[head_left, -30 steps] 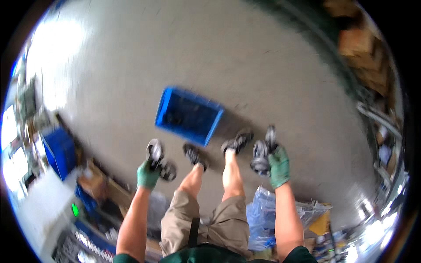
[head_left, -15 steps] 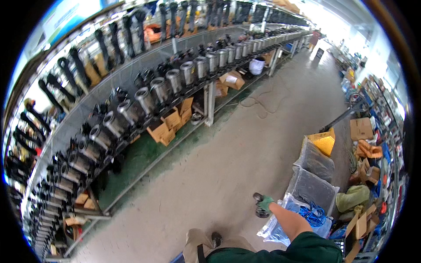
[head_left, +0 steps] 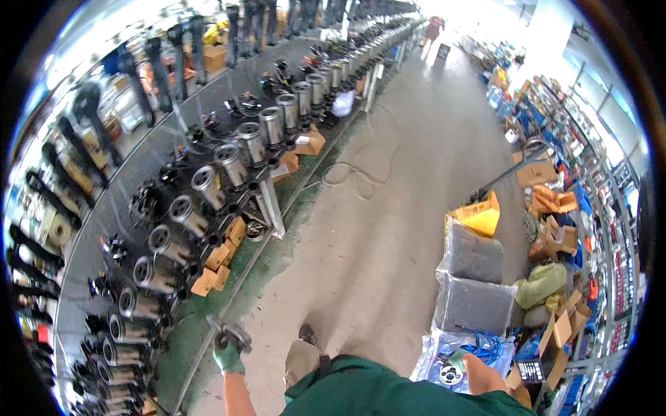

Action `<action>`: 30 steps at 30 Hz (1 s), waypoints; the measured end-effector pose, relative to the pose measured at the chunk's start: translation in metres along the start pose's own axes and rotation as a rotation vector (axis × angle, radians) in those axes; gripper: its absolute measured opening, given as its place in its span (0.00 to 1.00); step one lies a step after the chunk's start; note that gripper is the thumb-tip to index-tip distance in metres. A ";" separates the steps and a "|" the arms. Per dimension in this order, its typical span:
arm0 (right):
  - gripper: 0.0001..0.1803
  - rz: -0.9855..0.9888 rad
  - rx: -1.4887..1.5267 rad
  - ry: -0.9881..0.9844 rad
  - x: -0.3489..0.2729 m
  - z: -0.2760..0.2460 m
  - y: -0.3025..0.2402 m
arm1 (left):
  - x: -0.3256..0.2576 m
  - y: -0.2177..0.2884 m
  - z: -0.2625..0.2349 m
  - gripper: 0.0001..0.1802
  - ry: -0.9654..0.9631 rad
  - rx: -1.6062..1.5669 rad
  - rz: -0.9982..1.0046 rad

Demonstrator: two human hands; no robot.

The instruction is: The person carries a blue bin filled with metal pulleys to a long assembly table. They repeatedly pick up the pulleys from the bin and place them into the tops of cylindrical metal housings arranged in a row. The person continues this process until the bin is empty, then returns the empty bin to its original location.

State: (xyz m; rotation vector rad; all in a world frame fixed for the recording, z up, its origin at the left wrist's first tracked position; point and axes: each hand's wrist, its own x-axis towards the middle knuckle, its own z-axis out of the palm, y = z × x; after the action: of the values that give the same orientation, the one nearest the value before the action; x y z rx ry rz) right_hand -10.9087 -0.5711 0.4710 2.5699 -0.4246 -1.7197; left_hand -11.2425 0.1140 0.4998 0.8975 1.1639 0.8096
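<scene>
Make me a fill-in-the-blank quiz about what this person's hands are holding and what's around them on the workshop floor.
1. Both hands wear ____ work gloves.
2. The left hand grips a dark metal part, and the right hand holds a round metal part above a clear ____ bag of blue pieces.
3. The long rack of grey cylindrical motors runs along the person's ____ side.
4. Near the grey bins stands a ____ crate.

Missing words: green; plastic; left; yellow

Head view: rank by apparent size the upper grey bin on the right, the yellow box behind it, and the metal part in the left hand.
1. Upper grey bin, largest.
2. Yellow box, clearly smaller.
3. Metal part in the left hand, smallest, though nearer the camera.
</scene>
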 end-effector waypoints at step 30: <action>0.17 -1.356 -0.050 0.057 -0.037 -0.908 -0.846 | 0.229 0.140 0.829 0.21 -0.124 -0.324 0.243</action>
State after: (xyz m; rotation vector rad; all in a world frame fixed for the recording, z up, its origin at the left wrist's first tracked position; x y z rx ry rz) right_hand -9.9154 0.1309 0.7197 2.9503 1.6865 -1.6607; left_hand -10.3956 0.2434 0.6589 0.8136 0.7952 1.0891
